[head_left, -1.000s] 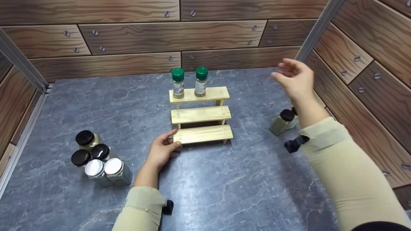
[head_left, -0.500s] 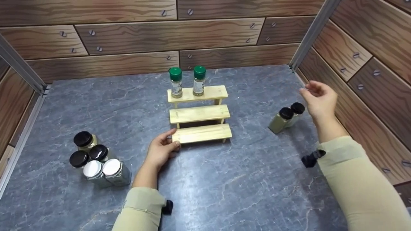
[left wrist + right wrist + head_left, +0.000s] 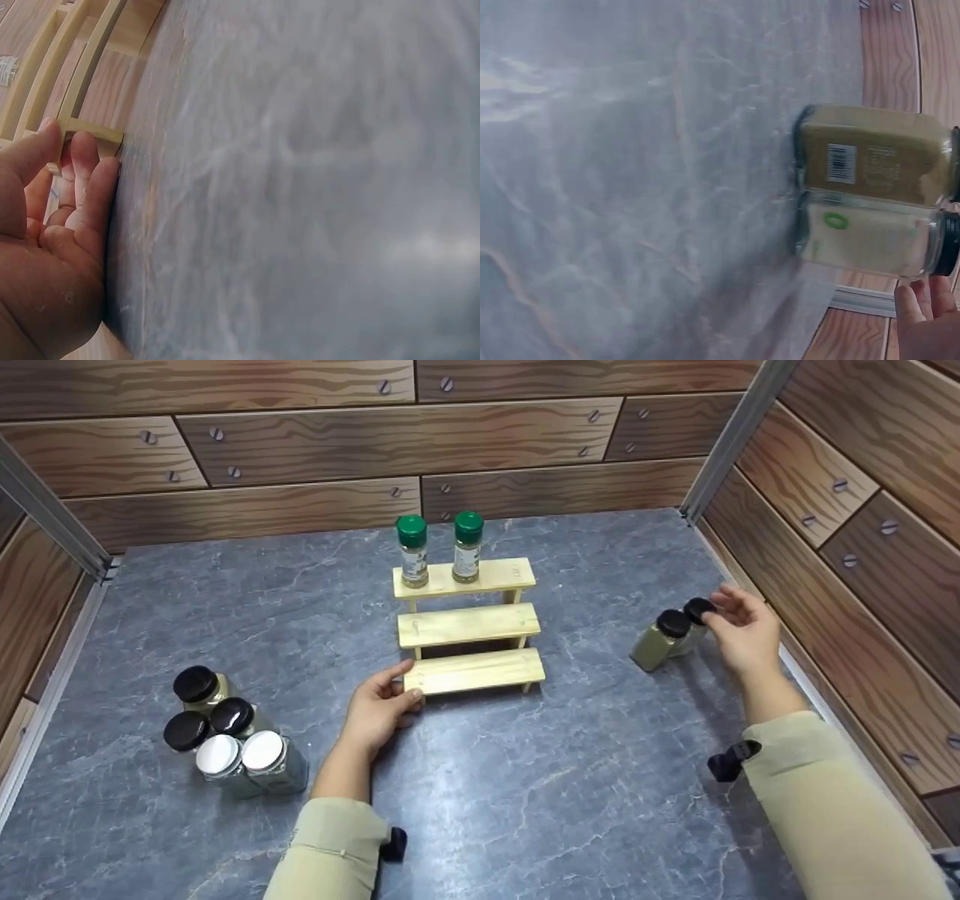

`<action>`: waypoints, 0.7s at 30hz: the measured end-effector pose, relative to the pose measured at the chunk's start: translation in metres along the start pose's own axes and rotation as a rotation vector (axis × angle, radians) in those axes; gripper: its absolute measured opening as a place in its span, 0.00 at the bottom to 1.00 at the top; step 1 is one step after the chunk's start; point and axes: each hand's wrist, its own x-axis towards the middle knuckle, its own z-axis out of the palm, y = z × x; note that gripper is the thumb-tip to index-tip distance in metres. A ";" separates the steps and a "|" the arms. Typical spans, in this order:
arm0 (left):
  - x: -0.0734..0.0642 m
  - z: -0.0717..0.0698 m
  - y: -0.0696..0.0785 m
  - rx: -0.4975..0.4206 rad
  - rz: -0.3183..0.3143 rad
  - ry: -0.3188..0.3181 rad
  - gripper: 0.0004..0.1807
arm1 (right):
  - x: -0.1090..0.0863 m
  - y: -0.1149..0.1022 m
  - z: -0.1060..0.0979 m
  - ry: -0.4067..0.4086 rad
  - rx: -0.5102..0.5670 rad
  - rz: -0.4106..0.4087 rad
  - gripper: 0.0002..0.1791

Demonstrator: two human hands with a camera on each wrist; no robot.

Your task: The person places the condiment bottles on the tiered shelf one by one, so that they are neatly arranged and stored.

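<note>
My left hand (image 3: 377, 711) pinches the left end of the lowest step of a three-tier wooden display rack (image 3: 474, 672); the left wrist view shows the thumb and fingers at that corner. On the top step stand two green-capped spice bottles (image 3: 414, 561). At the right, my right hand (image 3: 751, 643) has its fingertips right at the black lid of a square glass jar with pale contents (image 3: 870, 238), fingers loosely bent. A second black-lidded square jar, filled with brownish-green powder (image 3: 877, 156), stands against it.
On the left of the grey marbled tabletop (image 3: 570, 787) stands a cluster of jars, some with black lids (image 3: 196, 684) and two with white lids (image 3: 264, 750). Wood-patterned walls (image 3: 300, 450) enclose the back and sides.
My right hand has swung right, then lowered to the lid of the pale jar. The left hand stays on the rack, and the rack and bottles have not moved.
</note>
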 end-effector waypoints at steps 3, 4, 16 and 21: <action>0.001 0.002 0.001 0.008 0.001 0.004 0.29 | -0.003 0.007 -0.003 -0.049 -0.027 0.004 0.29; 0.001 0.003 0.001 0.010 0.002 0.003 0.29 | -0.004 0.009 -0.005 -0.066 -0.036 -0.002 0.31; -0.004 -0.005 0.000 0.034 -0.008 0.004 0.30 | -0.012 0.024 0.001 -0.213 0.083 -0.059 0.40; -0.001 -0.002 0.002 0.022 0.007 -0.024 0.30 | -0.013 0.025 -0.002 -0.232 0.083 -0.047 0.44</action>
